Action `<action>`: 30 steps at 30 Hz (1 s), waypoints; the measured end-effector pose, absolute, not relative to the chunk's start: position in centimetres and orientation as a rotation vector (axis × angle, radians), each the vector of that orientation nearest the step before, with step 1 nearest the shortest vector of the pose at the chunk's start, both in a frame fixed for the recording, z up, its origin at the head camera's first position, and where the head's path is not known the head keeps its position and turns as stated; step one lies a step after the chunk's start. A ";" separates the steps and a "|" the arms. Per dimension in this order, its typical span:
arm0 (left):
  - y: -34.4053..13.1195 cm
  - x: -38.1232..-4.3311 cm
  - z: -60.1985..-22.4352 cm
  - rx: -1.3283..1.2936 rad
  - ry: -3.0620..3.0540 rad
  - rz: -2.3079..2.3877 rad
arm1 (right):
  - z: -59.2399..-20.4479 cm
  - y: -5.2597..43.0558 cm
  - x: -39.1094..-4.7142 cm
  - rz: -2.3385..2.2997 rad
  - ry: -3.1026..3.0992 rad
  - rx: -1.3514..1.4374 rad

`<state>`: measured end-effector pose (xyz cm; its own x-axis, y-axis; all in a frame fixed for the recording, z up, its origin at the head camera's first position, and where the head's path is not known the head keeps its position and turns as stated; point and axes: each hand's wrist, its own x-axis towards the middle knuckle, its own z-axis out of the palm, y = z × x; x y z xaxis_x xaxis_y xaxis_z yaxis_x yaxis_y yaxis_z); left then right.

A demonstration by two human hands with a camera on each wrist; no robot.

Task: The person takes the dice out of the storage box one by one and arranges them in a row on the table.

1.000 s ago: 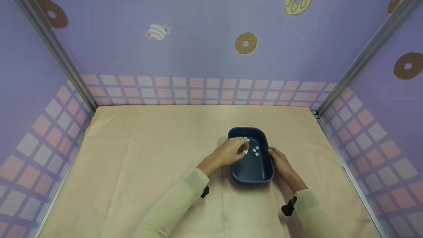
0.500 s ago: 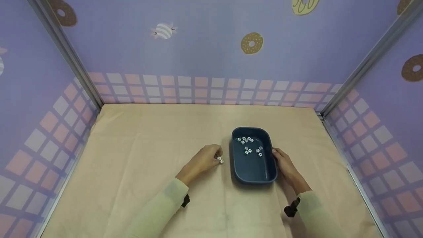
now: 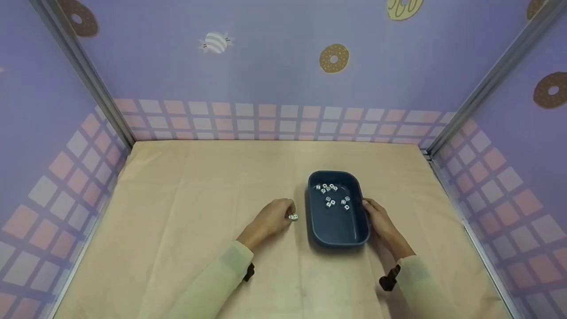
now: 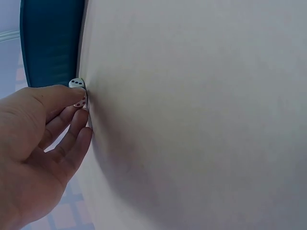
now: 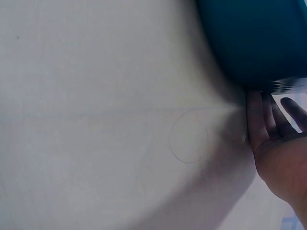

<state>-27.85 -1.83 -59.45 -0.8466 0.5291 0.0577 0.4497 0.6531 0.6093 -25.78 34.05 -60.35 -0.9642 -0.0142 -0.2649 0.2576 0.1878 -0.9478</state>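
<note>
Two white dice (image 3: 293, 217) sit side by side at the fingertips of my left hand (image 3: 269, 219), low over the cloth just left of a dark blue tub (image 3: 339, 228). In the left wrist view the thumb of the left hand (image 4: 36, 129) lies across the dice (image 4: 76, 83), pinching them; part of them is hidden behind it. Inside the tub several more white dice (image 3: 328, 203) lie loose toward its far half. My right hand (image 3: 383, 223) touches the tub's right side. Its fingers (image 5: 256, 115) look straight against the wall of the tub in the right wrist view.
A beige cloth (image 3: 212, 186) covers the table, with slight creases. Purple walls with checkered borders (image 3: 268, 122) and metal corner posts enclose it at the back and both sides. Black wrist bands (image 3: 390, 278) show at the sleeves.
My left hand has moved out of the tub, left and down to the cloth, and now has two dice at its fingertips. The right hand and tub have stayed in place.
</note>
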 end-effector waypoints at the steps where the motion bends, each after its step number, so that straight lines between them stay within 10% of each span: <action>1: -1.8 -27.9 -59.5 0.816 2.744 0.959 | -60.3 34.0 -25.8 -1.863 2.254 0.240; 15: -1.4 -28.0 -60.0 0.798 2.766 0.974 | -56.3 32.6 -24.3 -1.833 2.270 0.235; 30: -1.0 -28.1 -60.4 0.830 2.814 0.927 | -60.3 34.1 -25.8 -1.802 2.304 0.252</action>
<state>-28.14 -0.98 -60.44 -0.8526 0.5123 0.1031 0.4732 0.6732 0.5682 -25.80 34.06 -60.29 -0.9644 0.0080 -0.2644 0.2585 0.2401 -0.9357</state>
